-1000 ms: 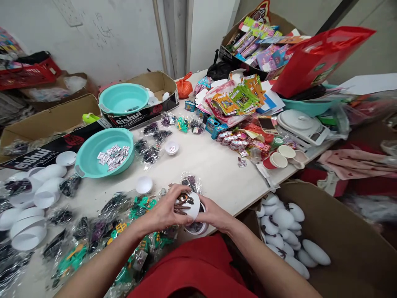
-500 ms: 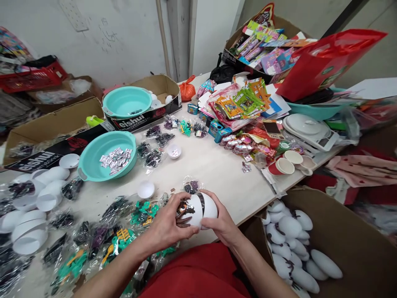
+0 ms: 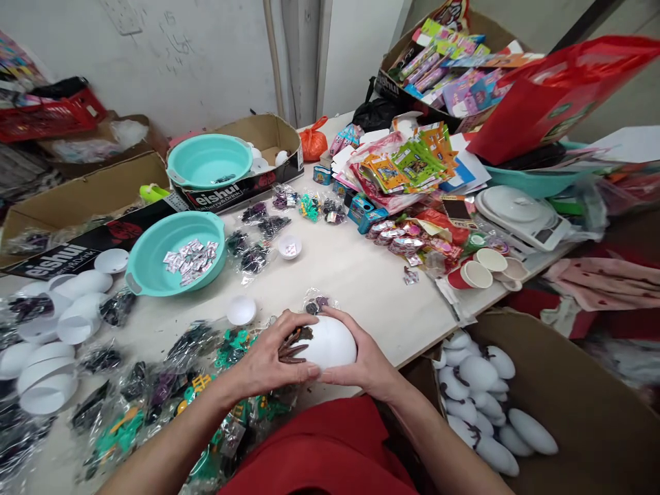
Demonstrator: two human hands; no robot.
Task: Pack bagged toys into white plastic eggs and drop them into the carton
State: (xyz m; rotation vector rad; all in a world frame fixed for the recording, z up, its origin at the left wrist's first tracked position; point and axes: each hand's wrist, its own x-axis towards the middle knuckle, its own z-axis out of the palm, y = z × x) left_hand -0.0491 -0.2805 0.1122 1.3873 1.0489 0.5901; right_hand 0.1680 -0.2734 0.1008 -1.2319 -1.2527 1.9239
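left hand (image 3: 268, 354) gripping at 7 o'clock; right hand (image 3: 368, 357) cupped at 5 o'clock; left thumb (image 3: 303, 373) toward 3; right thumb (image 3: 337, 375) toward 9; left forearm (image 3: 178, 433) from 7; right forearm (image 3: 438, 433) from 5

White egg (image 3: 333, 342) with a dark brown pattern at the near edge of the off-white desk (image 3: 355, 278). Turquoise basin (image 3: 147, 260) holding pale, dark-marked sachets (image 3: 192, 261). Pink cloth (image 3: 592, 289) with red spots beyond the desk's right edge. Plain red garment (image 3: 320, 447).
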